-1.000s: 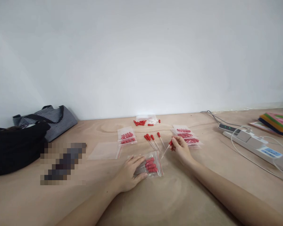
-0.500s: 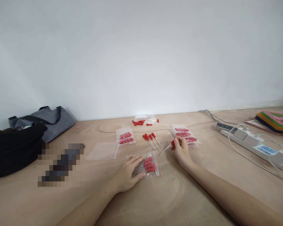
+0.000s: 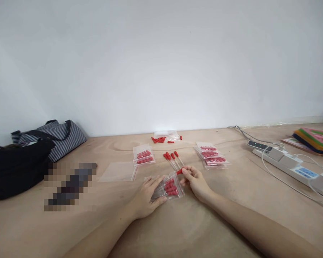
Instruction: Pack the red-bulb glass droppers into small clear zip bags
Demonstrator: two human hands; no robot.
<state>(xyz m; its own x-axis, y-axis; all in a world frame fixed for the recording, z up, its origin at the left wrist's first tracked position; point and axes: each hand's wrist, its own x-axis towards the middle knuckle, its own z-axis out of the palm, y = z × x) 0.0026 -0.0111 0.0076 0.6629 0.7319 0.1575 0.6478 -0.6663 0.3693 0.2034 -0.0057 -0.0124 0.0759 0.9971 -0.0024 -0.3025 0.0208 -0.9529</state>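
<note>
While the left hand (image 3: 146,196) lies flat with fingers spread on a small clear bag (image 3: 170,186) of red-capped droppers near the table's (image 3: 204,229) front middle, the right hand (image 3: 195,181) pinches 1 dropper (image 3: 179,171) by its red bulb at the bag's far right corner. Its glass stem is hard to make out against the plastic. Just behind lie 3 loose droppers (image 3: 172,159). A pixelated patch (image 3: 70,186) hides something at left.
</note>
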